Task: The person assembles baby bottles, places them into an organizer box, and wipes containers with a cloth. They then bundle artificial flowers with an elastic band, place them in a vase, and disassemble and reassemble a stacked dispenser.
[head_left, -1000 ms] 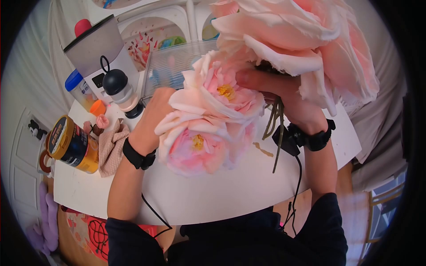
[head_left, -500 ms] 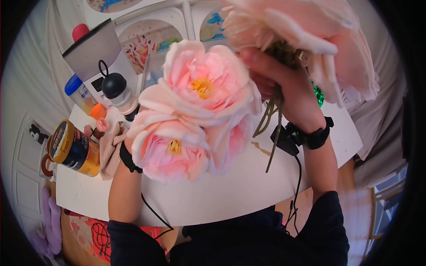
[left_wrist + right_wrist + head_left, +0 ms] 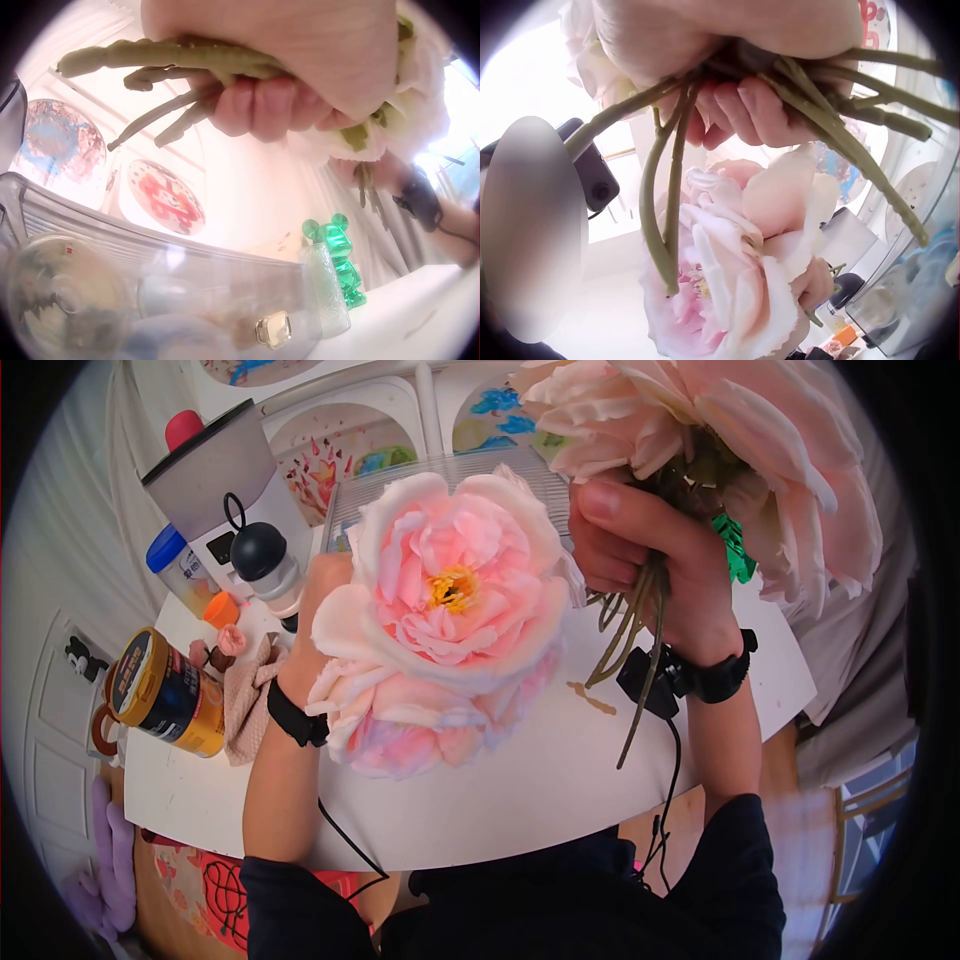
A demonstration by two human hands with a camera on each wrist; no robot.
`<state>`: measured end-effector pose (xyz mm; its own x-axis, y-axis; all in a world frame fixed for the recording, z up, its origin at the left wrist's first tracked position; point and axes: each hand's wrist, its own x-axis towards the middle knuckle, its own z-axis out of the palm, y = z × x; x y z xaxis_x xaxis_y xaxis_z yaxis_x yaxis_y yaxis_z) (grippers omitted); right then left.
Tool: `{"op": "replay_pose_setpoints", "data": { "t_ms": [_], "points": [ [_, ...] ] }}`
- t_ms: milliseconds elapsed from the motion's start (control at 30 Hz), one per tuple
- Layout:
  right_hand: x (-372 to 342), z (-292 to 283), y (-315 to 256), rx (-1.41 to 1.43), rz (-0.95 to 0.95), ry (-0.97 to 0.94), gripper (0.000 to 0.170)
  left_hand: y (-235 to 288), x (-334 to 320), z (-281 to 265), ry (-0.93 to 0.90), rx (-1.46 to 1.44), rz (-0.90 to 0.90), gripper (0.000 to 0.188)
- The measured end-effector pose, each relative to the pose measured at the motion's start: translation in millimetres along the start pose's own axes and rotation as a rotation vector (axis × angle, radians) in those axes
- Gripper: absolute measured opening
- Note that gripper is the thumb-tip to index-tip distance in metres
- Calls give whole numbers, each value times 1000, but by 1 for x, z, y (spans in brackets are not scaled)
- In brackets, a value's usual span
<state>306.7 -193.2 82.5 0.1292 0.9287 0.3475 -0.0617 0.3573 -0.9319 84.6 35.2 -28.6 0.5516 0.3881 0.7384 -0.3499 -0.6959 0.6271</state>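
My left hand (image 3: 328,585), mostly hidden behind petals in the head view, grips a bunch of pale pink flowers (image 3: 500,630). In the left wrist view its fingers (image 3: 274,105) curl round the green stems (image 3: 172,56), whose cut ends poke out past the fist. The biggest bloom of that bunch faces up, with a yellow centre. My right hand (image 3: 665,545) holds a second bunch of pink flowers (image 3: 820,470) higher up and to the right. Several green stems (image 3: 862,142) spread out below this fist. The two bunches are held apart.
Beyond the hands stands a clear plastic box (image 3: 217,262), with a shiny green bear figure (image 3: 341,259) beside it. At the left of the white table (image 3: 440,820) are a yellow-and-black tub (image 3: 170,690), a beige cloth (image 3: 250,705), a black-topped bottle (image 3: 262,560) and a blue-lidded jar (image 3: 180,565).
The left bunch has shifted left and turned, so one bloom now faces the camera. The right bunch has tilted and moved slightly right, showing more of its underside and stems.
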Motion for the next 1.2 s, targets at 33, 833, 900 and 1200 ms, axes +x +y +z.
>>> {"op": "replay_pose_setpoints", "data": {
  "t_ms": [33,833,900,1200],
  "points": [
    [0,-3,0,0,0,0,27,1,-3,-1,7,-17,-10,21],
    [13,15,75,-394,223,190,24,118,22,73,302,-316,-342,37],
    [12,19,78,-292,228,255,22,118,16,82,273,-211,-268,24],
    [9,28,74,-509,-57,159,35,120,20,80,220,-96,-287,21]
  ]
}}
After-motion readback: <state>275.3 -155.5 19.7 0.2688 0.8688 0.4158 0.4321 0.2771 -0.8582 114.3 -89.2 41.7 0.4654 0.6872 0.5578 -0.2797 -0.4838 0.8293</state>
